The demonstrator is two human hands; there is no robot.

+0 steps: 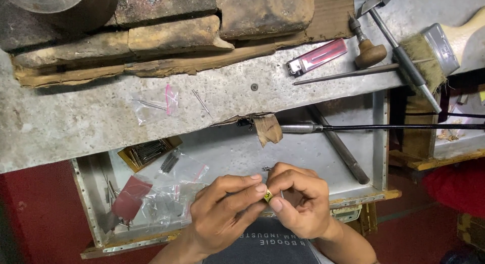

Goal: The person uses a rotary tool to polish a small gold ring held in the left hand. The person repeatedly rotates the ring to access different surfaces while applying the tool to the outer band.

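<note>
Grey workbench (76,122) carries bricks (172,36), a brush (429,52) and a red lighter (317,57); below it hangs a metal tray (353,158). Over the tray's front edge, left hand (222,213) and right hand (298,203) meet, fingertips of both pinched shut on a small yellow piece (268,195).
</note>
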